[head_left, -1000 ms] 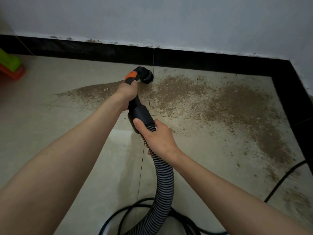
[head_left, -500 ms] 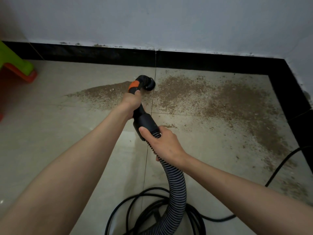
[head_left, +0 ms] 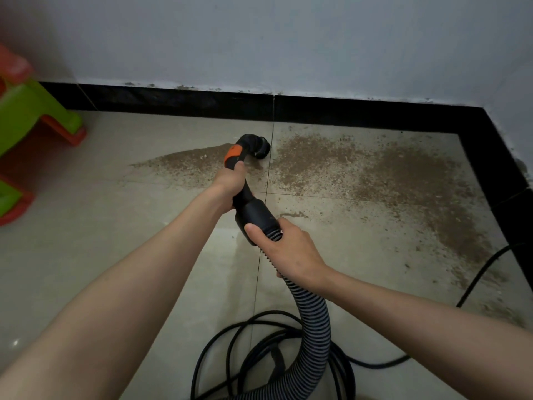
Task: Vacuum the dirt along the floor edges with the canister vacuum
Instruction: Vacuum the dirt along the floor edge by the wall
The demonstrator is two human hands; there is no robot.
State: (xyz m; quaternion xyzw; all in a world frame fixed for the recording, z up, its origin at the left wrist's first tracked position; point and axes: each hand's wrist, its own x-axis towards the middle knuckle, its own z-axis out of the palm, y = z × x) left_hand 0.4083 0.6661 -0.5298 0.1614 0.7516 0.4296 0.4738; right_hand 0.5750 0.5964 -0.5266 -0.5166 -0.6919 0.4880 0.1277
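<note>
black nozzle (head_left: 258, 147) meets dirt (head_left: 360, 171); left hand (head_left: 230, 180) grips handle (head_left: 235, 158), right hand (head_left: 291, 249) grips hose (head_left: 314, 313).

The nozzle (head_left: 257, 148) was black with an orange band (head_left: 233, 155), the ribbed hose (head_left: 314, 321) striped black and grey, the cable (head_left: 230, 342) black, the dirt (head_left: 375, 174) brown speckles on beige floor tiles (head_left: 86, 226), the skirting (head_left: 173, 101) black, the wall (head_left: 288, 39) pale grey, the stool (head_left: 31, 111) green and orange.

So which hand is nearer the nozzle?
Left. The left hand grips the handle just behind the nozzle; the right hand holds the hose end, farther back.
</note>
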